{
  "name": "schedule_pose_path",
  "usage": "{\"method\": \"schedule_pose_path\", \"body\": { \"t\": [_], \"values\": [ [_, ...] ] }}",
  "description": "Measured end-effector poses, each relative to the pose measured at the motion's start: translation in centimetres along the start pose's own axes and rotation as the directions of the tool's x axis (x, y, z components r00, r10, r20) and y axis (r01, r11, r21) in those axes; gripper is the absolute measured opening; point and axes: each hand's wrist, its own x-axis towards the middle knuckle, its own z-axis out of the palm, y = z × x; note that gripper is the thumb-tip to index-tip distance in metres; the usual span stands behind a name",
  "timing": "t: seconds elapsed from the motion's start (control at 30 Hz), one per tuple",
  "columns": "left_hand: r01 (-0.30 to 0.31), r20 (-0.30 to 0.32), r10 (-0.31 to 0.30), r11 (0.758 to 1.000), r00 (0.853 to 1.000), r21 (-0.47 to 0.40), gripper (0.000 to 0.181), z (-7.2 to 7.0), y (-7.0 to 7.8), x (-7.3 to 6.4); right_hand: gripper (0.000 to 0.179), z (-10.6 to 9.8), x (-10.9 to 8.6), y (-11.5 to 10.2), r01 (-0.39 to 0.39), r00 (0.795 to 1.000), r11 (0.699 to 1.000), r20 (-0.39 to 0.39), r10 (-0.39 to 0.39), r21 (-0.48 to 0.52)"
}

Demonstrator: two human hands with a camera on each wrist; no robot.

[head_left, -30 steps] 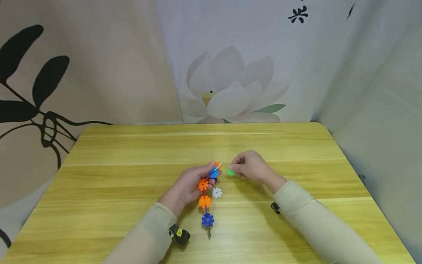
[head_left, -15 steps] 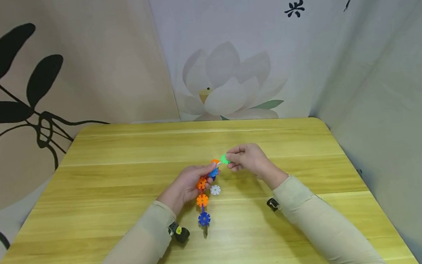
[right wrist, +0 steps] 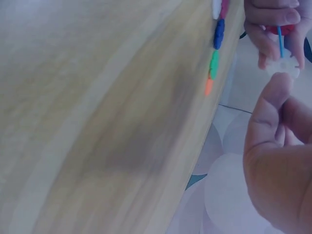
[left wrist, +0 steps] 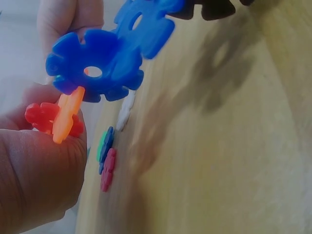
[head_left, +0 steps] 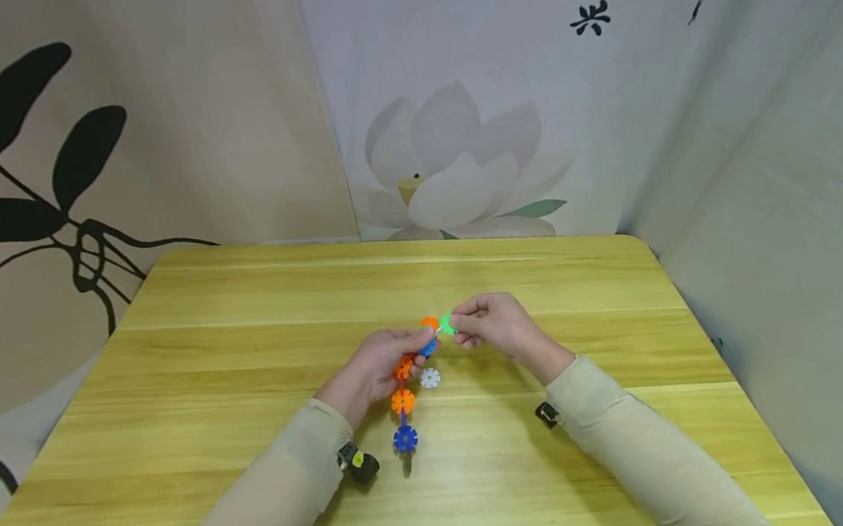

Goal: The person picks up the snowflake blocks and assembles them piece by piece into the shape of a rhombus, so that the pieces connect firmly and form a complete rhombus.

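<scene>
My left hand (head_left: 374, 367) grips a chain of slotted plastic snowflake discs between thumb and fingers. The chain hangs toward me, with an orange disc (head_left: 403, 401) and a dark blue disc (head_left: 405, 439) at its lower end. Blue discs (left wrist: 73, 51) and an orange disc (left wrist: 68, 114) fill the left wrist view. At the chain's upper end, a white disc (right wrist: 282, 66) is joined to a light blue one (right wrist: 281, 41). My right hand (head_left: 498, 327) pinches a green snowflake disc (head_left: 447, 324) right at that white disc. The right wrist view hides the green disc behind the thumb.
Loose discs lie in a row on the wooden table (head_left: 245, 312), partly covered by my left hand: a white disc (head_left: 430, 377), a pink one (left wrist: 108, 170), a blue one (right wrist: 219, 34), a green one (right wrist: 213, 64) and an orange one (right wrist: 208, 87). Patterned curtains (head_left: 229, 129) hang behind the table.
My right hand has brought the green disc leftward and up from beside the chain to its white end. My left hand keeps its grip on the chain. The head view has shifted slightly.
</scene>
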Motion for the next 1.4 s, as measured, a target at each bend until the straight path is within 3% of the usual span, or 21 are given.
{"method": "schedule_pose_path", "body": {
  "t": [0.27,0.5,0.63,0.83,1.07,1.4],
  "values": [
    [-0.030,-0.025,0.031,0.999,0.999,0.034,0.040,0.1,-0.4,-0.1,0.021,0.4,0.1,0.6,0.027,0.999,0.999,0.025,-0.026,-0.028],
    [-0.032,-0.047,0.034,0.999,0.998,0.039,0.037,-0.1,-0.9,0.2,0.021,1.0,0.1,1.2,-0.001,1.000,1.000,0.002,0.001,-0.001],
    [-0.037,-0.010,0.037,0.999,0.999,0.040,0.040,-0.2,-0.9,0.2,0.021,1.1,0.2,1.1,-0.003,1.000,1.000,0.002,0.003,-0.003],
    [-0.037,0.072,0.038,0.999,0.997,-0.023,0.061,-0.8,-0.4,0.3,0.025,0.8,0.5,1.1,-0.027,1.000,1.000,-0.002,0.027,0.009],
    [-0.003,0.082,0.007,0.999,0.997,-0.048,0.068,-1.4,-0.1,0.3,0.028,0.5,0.8,1.3,-0.011,1.000,1.000,0.018,0.010,0.020],
    [-0.005,0.114,0.009,0.999,0.993,-0.042,0.071,-1.9,-0.4,0.4,0.028,0.7,1.0,1.3,-0.005,1.000,0.999,0.018,0.005,-0.033]
  ]
}}
